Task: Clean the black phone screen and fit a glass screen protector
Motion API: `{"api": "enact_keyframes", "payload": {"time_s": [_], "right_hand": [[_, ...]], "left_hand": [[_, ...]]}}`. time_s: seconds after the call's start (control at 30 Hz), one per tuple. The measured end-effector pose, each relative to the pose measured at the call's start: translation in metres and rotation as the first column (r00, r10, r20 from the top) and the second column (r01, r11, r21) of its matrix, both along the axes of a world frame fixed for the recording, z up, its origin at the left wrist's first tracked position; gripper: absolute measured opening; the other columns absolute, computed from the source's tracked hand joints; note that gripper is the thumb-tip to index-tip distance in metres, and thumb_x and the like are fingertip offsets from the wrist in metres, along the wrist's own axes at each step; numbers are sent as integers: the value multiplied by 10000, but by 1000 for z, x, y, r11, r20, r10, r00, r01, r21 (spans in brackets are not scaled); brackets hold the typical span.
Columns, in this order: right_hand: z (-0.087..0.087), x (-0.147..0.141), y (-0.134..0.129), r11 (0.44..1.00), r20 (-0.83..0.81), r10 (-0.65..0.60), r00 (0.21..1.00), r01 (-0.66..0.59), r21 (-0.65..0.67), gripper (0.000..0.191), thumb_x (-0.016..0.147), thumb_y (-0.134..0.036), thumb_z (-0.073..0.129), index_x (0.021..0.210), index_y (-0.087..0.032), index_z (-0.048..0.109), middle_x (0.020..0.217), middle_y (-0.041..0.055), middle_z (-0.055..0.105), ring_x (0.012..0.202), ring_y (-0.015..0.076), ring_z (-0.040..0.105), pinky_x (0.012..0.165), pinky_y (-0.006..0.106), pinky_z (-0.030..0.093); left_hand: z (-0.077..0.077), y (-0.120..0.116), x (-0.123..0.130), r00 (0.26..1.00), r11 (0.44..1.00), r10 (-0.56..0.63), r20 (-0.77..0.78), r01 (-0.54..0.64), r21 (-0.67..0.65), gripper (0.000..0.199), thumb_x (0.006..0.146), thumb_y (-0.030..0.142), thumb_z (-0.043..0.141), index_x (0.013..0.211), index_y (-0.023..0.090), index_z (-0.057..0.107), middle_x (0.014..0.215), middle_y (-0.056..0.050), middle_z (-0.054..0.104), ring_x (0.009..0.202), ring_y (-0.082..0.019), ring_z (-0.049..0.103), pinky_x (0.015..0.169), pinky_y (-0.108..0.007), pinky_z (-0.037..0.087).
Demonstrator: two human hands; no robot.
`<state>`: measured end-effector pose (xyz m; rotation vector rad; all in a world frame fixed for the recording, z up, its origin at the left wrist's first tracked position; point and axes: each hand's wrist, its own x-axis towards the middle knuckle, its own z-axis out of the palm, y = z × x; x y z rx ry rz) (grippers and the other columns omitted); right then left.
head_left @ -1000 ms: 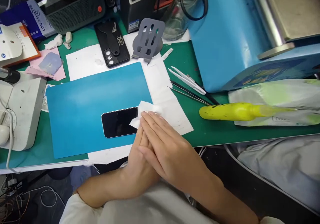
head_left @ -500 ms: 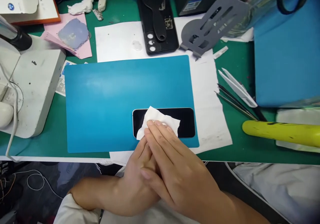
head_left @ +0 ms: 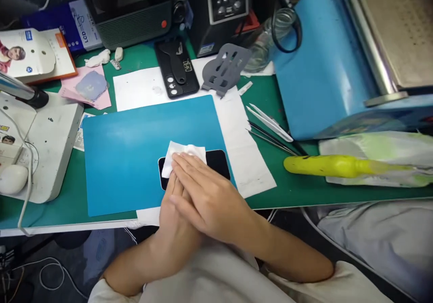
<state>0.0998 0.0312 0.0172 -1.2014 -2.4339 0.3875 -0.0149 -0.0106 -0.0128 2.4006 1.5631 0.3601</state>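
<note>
1. Green bench (head_left: 297, 195) spans the view, with white paper (head_left: 250, 163) on it and a blue mat (head_left: 118, 172) partly over the paper.

2. Screen up, the phone (head_left: 218, 163) lies flat towards the near right corner of the mat, its long side running roughly left to right. White cloth (head_left: 176, 150) covers part of its left half; the right end of the dark glass shows.

3. Stretched and close together, the fingers of the right hand (head_left: 216, 204) rest on the cloth, pressing rather than clenching it. Below them is the left hand (head_left: 177, 235), against the right one and by the phone's near edge. Its fingers are partly hidden, so I cannot tell whether it grasps the cloth.

4. For even contact, the cloth is best spread flat under the finger pads, with no bare fingertip on the glass. Light, level pressure suits the screen; a hard push at one end could slide or tip the phone.

5. Steadying the phone by its edge, not its face, would help. Long, straight strokes that reach the rim should leave fewer streaks than short rubs, and a clean fold of cloth is less likely to drag grit.

6. Beyond the mat sit a black case (head_left: 171, 90) and a grey stand (head_left: 226, 68); white tweezers (head_left: 270, 122) and a yellow bottle (head_left: 321, 165) lie to the right, apart from the hands.
</note>
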Motion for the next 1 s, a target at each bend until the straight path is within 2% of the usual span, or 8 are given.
{"api": "enact_keyframes", "payload": {"time_s": [0.07,0.23,0.43,0.57,0.63,0.77,0.87,1.0], "right_hand": [[-3,16,0,998,-9,-67,998,67,-7,537,1068,-326,406,1386,64,595,1456,243,594,1403,309,559,1212,464,448],[-9,48,-8,988,-51,-155,987,154,-30,516,1061,-309,417,1423,23,576,1489,229,575,1425,305,538,1226,491,431],[-12,52,-31,983,-47,-184,982,185,17,522,1055,-310,450,1419,47,563,1477,247,587,1416,320,546,1218,491,444],[-11,48,-46,977,-1,-203,979,202,67,504,1050,-302,472,1384,56,591,1445,254,614,1383,339,577,1180,488,487],[-10,44,-50,974,14,-211,977,209,84,503,1050,-298,466,1377,62,594,1433,262,621,1373,345,585,1164,493,502],[-9,21,-48,976,0,-182,983,181,121,536,1056,-318,425,1342,94,611,1401,279,636,1334,360,617,1120,499,539],[-7,-5,-38,983,-7,-120,993,120,140,552,1056,-336,423,1313,106,633,1376,279,650,1316,357,632,1119,472,541],[-6,-31,-28,991,-17,-49,999,50,126,548,1052,-335,420,1312,93,644,1374,271,651,1305,340,643,1132,449,529]], "left_hand": [[-2,8,17,995,994,-86,-45,89,68,577,1051,145,187,1615,72,279,1602,-138,481,1578,-272,276,1285,-459,303],[-3,14,47,971,969,-143,-192,177,174,577,1046,215,376,1578,5,303,1599,-212,462,1570,-277,315,1306,-466,283],[1,-1,49,964,948,-177,-197,221,230,512,1059,242,315,1506,52,479,1531,-161,563,1543,-260,379,1292,-424,331],[2,-14,46,951,950,-204,-231,249,187,508,1053,187,280,1501,61,483,1538,-143,558,1550,-237,366,1292,-414,329],[2,-17,40,957,954,-229,-177,258,157,507,1055,181,289,1518,38,439,1566,-151,526,1569,-233,323,1296,-419,322],[5,-14,11,963,962,-263,63,257,89,509,1088,217,281,1545,1,335,1570,-184,511,1565,-223,330,1274,-394,375],[11,-10,-19,963,982,-182,200,187,-8,517,1092,193,268,1600,102,236,1579,-159,508,1541,-197,381,1259,-416,409],[18,-9,-44,970,995,-82,230,92,-35,583,1072,175,361,1626,164,178,1571,-152,516,1506,-229,444,1227,-462,455]]}}
